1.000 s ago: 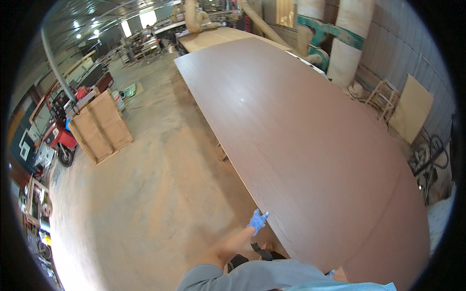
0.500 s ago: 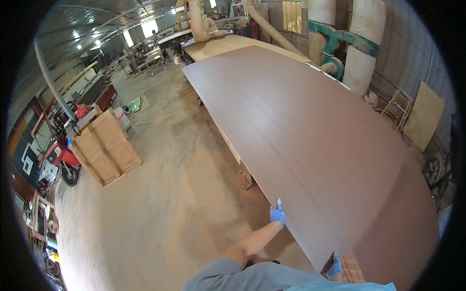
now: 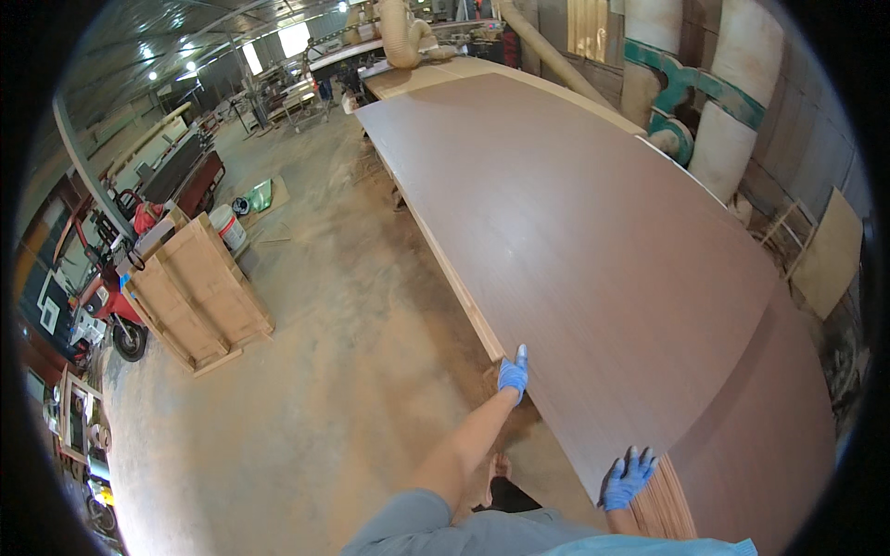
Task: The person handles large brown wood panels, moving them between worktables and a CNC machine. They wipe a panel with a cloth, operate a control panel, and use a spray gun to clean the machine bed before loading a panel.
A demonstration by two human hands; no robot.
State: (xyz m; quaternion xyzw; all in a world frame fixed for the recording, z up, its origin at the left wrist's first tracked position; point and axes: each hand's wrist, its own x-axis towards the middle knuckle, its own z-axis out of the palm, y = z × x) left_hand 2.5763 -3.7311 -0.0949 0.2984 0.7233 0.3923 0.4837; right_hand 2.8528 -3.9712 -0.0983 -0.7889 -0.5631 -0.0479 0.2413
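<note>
A large brown wood-grain panel (image 3: 556, 232) slants away from me, its near end lying across a stack of similar sheets (image 3: 751, 435). My left hand (image 3: 514, 374), in a blue glove, is closed on the panel's left edge. Its thumb lies on top and its other fingers are hidden below. At the panel's near end is my right hand (image 3: 629, 480), also blue-gloved, with its fingers spread and resting by the end edge. Layered sheet edges (image 3: 666, 496) show just right of it.
Pale boards (image 3: 445, 69) lie under the panel's far end, near a ribbed hose (image 3: 400, 42). A dust collector (image 3: 691, 102) stands at the right. On the left are a wooden crate-like panel (image 3: 199, 292), a red motorbike (image 3: 113, 306) and a white bucket (image 3: 225, 225).
The panel has slid forward, baring more of the stack's edges. My left hand has gone forward with it. My right hand now shows spread fingers at the near end; the view has shifted slightly.
</note>
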